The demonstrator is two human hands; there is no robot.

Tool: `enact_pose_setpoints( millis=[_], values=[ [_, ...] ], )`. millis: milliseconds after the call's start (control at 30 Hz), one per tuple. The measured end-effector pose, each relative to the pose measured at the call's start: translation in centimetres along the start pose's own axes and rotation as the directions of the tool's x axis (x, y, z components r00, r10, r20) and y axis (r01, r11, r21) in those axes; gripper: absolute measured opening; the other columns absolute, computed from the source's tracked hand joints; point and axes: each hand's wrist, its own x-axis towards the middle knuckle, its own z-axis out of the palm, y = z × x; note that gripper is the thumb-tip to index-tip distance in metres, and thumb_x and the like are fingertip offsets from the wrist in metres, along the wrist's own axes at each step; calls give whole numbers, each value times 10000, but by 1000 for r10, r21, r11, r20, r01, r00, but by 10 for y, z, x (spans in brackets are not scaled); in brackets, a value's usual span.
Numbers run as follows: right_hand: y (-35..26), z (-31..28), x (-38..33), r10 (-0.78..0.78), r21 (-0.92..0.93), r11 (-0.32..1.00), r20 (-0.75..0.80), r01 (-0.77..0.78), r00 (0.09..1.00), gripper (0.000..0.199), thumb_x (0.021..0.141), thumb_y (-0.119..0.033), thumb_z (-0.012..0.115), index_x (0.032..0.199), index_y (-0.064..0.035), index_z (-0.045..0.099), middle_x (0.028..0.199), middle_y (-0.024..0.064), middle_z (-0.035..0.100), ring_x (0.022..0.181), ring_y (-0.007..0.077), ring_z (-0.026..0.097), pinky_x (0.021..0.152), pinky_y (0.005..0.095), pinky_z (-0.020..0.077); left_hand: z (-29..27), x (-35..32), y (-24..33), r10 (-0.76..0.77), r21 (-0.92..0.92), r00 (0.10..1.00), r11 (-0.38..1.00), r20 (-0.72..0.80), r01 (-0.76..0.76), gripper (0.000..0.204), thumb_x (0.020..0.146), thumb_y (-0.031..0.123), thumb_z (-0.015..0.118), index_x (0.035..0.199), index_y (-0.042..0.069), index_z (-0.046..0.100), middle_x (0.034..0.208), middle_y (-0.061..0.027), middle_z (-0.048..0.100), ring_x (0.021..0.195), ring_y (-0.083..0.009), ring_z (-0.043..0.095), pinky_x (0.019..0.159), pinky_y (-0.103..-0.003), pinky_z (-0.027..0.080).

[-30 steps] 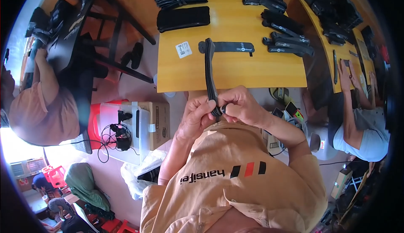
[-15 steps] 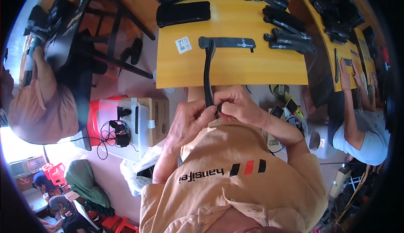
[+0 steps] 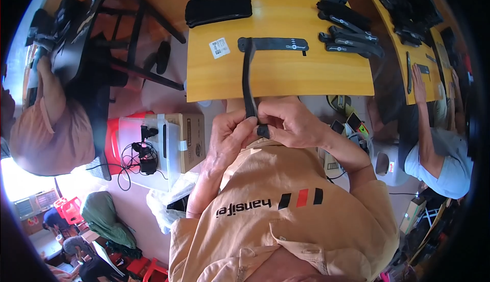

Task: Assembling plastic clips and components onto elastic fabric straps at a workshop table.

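Note:
A long black strap (image 3: 247,80) runs from the table down to my hands, just off the near table edge. My left hand (image 3: 229,133) pinches it between thumb and fingers. Close beside it, my right hand (image 3: 292,123) is closed on the strap's near end, where a small dark folded piece shows at the thumb. The strap's far end rests over the left end of a flat dark band (image 3: 280,44) with white print, lying across the yellow table (image 3: 306,80). A white label (image 3: 219,48) lies left of the band.
Stacked black straps (image 3: 218,10) lie at the table's far left, and bundled printed bands (image 3: 349,40) at its right. A clear plastic bin (image 3: 171,149) with cables and a carton (image 3: 194,142) stand on the floor at left. Co-workers sit on both sides.
The strap has turned in my hands, showing a flatter face and a bent end by my right thumb. The view has shifted slightly. At right, a co-worker's hand has moved.

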Motion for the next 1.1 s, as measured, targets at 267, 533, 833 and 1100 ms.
enact_pose_setpoints(
  millis=[267, 533, 833, 1100],
  values=[
    [-1, -4, -8, -53, 102, 994, 150, 38, 987, 39, 747, -24, 534, 752, 14, 527, 545, 101, 457, 491, 161, 482, 472, 295, 350, 1, -14, 3, -56, 116, 997, 992, 49, 50, 245, 869, 128, 527, 678, -10, 594, 559, 10, 524, 471, -17, 413, 405, -179, 297],
    [-4, 10, -12, 256, 746, 594, 178, -300, 950, 209, 836, -115, 512, 651, -21, 487, 516, 53, 525, 403, 101, 521, 362, 215, 435, 12, -19, -17, -30, -434, 999, 900, 34, 42, 203, 847, 158, 552, 704, 16, 581, 539, 12, 490, 422, -23, 346, 392, -174, 246],
    [20, 10, -13, 195, 884, 395, 184, -249, 963, 246, 868, -139, 477, 654, -19, 478, 542, 90, 526, 344, 113, 456, 353, 242, 472, -2, -13, -15, -125, -458, 965, 861, 230, 221, 264, 874, 230, 507, 721, 21, 560, 554, 3, 486, 434, -42, 386, 397, -174, 287],
    [20, 14, -6, 252, 586, 757, 146, -289, 957, 211, 837, -87, 411, 654, -7, 479, 534, 70, 512, 428, 102, 504, 370, 212, 405, -8, -8, -10, -174, 94, 980, 982, 91, 166, 411, 893, 337, 499, 647, 11, 544, 520, -43, 510, 389, -88, 445, 363, -192, 318]
  ],
)
